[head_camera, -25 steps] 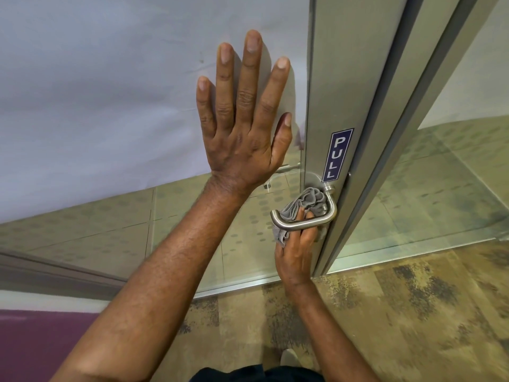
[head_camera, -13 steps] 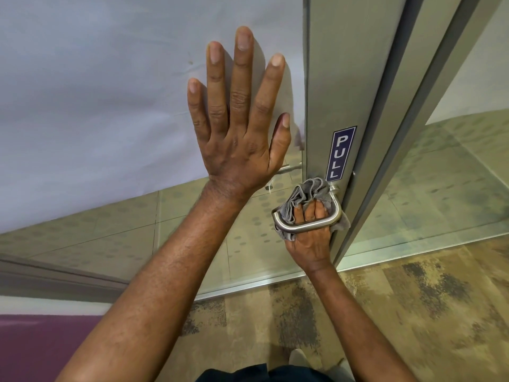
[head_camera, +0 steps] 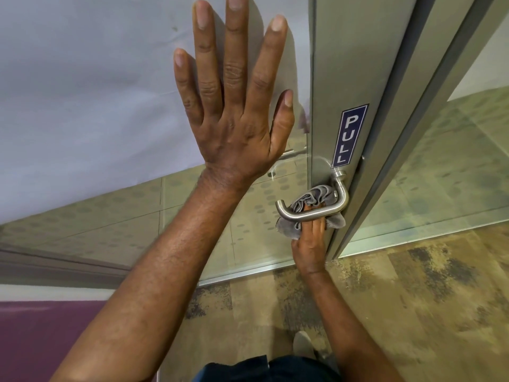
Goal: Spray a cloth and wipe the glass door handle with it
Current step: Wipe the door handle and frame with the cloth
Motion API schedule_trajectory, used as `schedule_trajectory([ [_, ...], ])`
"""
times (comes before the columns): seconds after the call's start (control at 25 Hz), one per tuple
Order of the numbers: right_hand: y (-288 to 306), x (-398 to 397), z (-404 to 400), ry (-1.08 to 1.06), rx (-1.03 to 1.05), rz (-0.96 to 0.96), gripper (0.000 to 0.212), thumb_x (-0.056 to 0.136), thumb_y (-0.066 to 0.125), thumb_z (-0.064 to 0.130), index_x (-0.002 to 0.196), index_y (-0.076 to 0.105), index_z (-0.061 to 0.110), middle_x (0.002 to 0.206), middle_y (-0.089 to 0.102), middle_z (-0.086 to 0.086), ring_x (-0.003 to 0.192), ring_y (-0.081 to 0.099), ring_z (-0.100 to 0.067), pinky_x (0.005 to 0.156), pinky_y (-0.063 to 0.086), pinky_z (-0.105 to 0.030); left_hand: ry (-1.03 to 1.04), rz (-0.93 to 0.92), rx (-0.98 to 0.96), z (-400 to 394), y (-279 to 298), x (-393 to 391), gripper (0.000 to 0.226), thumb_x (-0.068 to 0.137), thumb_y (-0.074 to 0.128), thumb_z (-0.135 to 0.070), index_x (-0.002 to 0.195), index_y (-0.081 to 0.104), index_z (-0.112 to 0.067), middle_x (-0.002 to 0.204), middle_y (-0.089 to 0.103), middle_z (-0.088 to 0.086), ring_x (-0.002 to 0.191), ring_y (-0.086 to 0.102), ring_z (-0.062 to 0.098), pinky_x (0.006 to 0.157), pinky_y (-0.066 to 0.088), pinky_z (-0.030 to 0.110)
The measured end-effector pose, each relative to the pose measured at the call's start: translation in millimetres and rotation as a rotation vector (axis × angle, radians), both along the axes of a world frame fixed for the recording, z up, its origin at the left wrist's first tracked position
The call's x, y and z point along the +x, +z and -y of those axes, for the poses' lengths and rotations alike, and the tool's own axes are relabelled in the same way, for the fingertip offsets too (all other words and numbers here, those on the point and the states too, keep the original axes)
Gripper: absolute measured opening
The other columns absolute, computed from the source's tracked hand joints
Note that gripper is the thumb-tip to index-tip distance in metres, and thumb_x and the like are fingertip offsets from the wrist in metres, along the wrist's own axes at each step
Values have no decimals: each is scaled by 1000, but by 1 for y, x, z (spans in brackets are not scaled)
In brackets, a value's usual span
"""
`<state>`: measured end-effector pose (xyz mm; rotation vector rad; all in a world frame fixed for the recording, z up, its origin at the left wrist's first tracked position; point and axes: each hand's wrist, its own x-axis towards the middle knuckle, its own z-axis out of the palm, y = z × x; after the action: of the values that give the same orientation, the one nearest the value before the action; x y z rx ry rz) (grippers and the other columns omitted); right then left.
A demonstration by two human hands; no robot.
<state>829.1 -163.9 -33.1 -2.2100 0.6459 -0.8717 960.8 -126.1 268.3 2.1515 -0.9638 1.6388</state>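
A brushed steel lever handle (head_camera: 308, 215) juts from the metal door stile, just below a blue PULL sticker (head_camera: 349, 135). Behind the lever a crumpled grey cloth (head_camera: 314, 198) is pressed against the stile by my right hand (head_camera: 309, 244), whose fingers reach up between lever and door. Cloth ends hang out below the lever on both sides. My left hand (head_camera: 234, 106) lies flat on the frosted glass door (head_camera: 82, 92), fingers spread, holding nothing. No spray bottle is in view.
The door stile and frame (head_camera: 407, 111) run up the right of the handle, with a clear glass panel (head_camera: 446, 172) beyond. A second lever (head_camera: 286, 158) shows through the glass. Patterned carpet (head_camera: 413, 299) covers the floor; my shoe (head_camera: 303, 344) is below.
My right hand has slid up and right with the cloth, from the lever's free end into the gap behind it. The left hand stays flat on the glass.
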Motion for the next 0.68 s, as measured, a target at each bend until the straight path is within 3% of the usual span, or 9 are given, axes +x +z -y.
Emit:
schedule_trajectory([
  [0.08, -7, -9, -1, 17, 5, -83, 81, 76, 65, -22, 149, 45, 9, 156, 45, -20, 147, 37, -41, 109, 39, -47, 3, -1, -2, 0, 0, 0, 52, 103, 40, -44, 149, 44, -21, 151, 32, 18, 139, 31, 49, 130, -6, 41],
  [0.16, -11, -18, -4, 11, 33, -135, 84, 78, 64, -22, 153, 43, 8, 163, 37, -18, 151, 32, -38, 100, 44, -35, 2, -8, -8, 0, 0, -1, 52, 103, 41, -43, 149, 44, -20, 151, 32, 18, 139, 31, 49, 130, -6, 41],
  [0.24, -13, -22, -5, 6, 44, -161, 86, 79, 61, -22, 156, 38, 7, 167, 31, -17, 153, 29, -38, 97, 54, -38, -3, -12, -1, 1, 1, -2, 52, 103, 42, -43, 150, 44, -20, 152, 31, 18, 140, 30, 49, 130, -6, 41],
  [0.32, -12, -24, -7, 19, 8, -164, 88, 80, 60, -21, 158, 31, 7, 167, 29, -19, 154, 26, -39, 106, 53, -50, 6, -16, 10, 0, 2, -2, 52, 103, 41, -44, 150, 43, -21, 152, 31, 17, 141, 30, 48, 130, -7, 41],
  [0.44, -5, -18, -4, 35, -66, -103, 81, 83, 63, -15, 155, 31, 5, 162, 33, -22, 151, 30, -41, 115, 45, -56, 27, -16, 29, 1, 0, 0, 51, 104, 39, -45, 150, 42, -21, 152, 30, 17, 140, 31, 47, 130, -8, 41],
  [0.56, 16, 5, 12, 21, -240, 28, 64, 94, 59, 7, 152, 34, 5, 155, 35, -22, 151, 26, -36, 128, 24, -46, 23, -21, 33, 0, -1, 1, 52, 104, 40, -45, 150, 42, -21, 152, 30, 17, 141, 31, 47, 130, -6, 42],
  [0.68, 32, 23, 33, -6, -436, 69, 76, 93, 67, 24, 158, 33, 8, 159, 32, -21, 157, 17, -33, 130, 11, -48, 19, -22, 40, -1, 0, -1, 52, 103, 42, -42, 151, 43, -21, 153, 31, 18, 142, 29, 48, 130, -5, 41],
])
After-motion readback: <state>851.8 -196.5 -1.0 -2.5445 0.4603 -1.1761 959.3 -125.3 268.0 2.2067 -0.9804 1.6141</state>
